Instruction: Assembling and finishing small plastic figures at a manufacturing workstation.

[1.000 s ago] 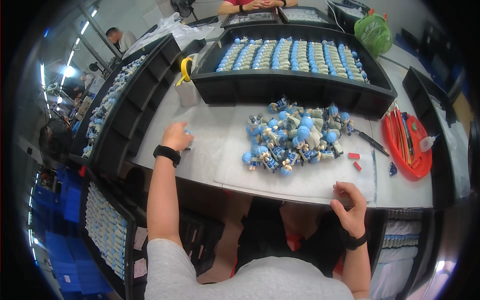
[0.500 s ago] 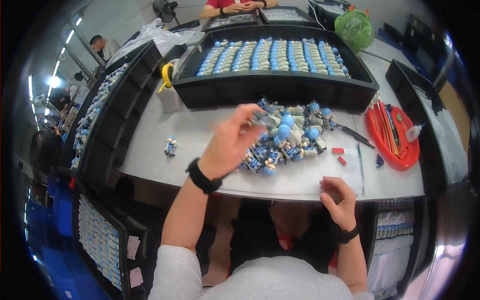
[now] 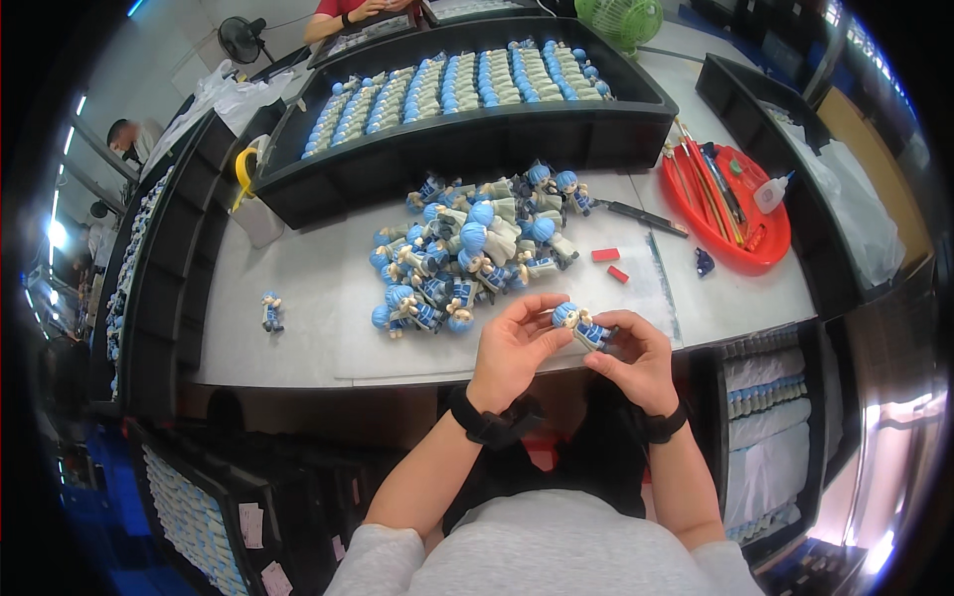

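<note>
A small blue-haired figurine [image 3: 581,326] in a blue and white outfit is held up between both my hands, just over the table's front edge. My left hand [image 3: 519,348] pinches its head end with thumb and fingers. At its leg end, my right hand [image 3: 638,360] grips it the same way. A heap of like figurines [image 3: 477,238] lies jumbled on the table [image 3: 328,338] beyond my hands. One single figurine [image 3: 271,312] lies apart on the left.
Behind the heap stands a black crate [image 3: 467,134] with rows of figurines. To the right are two red blocks [image 3: 605,255], a black-handled knife [image 3: 646,219] and a red tray [image 3: 765,253] with brushes and a small bottle. Yellow tape [image 3: 244,174] stands at the left.
My left hand has come from the heap toward the right with a figurine, and my right hand has closed on it too. The view has shifted to the right.
</note>
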The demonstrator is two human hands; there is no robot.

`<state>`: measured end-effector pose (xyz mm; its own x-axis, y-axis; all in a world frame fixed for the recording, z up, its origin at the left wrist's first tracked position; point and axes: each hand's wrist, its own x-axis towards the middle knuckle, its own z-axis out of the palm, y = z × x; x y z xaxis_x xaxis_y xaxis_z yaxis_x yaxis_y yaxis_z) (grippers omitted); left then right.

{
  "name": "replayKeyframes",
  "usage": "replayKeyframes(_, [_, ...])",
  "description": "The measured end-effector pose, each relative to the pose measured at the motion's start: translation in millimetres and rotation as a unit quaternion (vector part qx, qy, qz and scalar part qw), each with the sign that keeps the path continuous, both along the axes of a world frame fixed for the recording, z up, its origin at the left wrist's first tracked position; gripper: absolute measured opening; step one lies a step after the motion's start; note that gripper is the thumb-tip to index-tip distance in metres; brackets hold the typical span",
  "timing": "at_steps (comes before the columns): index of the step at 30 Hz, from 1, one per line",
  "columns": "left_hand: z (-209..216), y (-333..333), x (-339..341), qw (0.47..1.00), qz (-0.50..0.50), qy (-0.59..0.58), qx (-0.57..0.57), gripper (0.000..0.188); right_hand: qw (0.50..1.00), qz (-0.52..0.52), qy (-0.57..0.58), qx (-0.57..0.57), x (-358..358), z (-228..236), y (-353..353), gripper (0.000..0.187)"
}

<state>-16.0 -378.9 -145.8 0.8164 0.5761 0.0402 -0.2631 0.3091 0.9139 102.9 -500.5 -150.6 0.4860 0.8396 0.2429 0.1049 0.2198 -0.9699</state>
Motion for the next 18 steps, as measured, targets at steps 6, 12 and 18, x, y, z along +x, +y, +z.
replayKeyframes(6, [-3.8, -2.5, 3.2, 0.996, 0.036, -0.028, -0.072, 0.032, 0.994, -0.053, -0.089, -0.043, -6.7, -2.4, 4.9, 0.039])
replayKeyframes(12, [-6.2, -1.5, 3.2, 0.994, 0.042, -0.028, -0.095, 0.029, 0.989, -0.066, -0.121, -0.057, -8.0, 0.0, 4.7, 0.039])
replayKeyframes(18, [-5.8, -1.3, 3.0, 0.994, 0.039, -0.021, -0.105, 0.028, 0.99, -0.068, -0.111, -0.055, -8.8, 0.0, 4.8, 0.04])
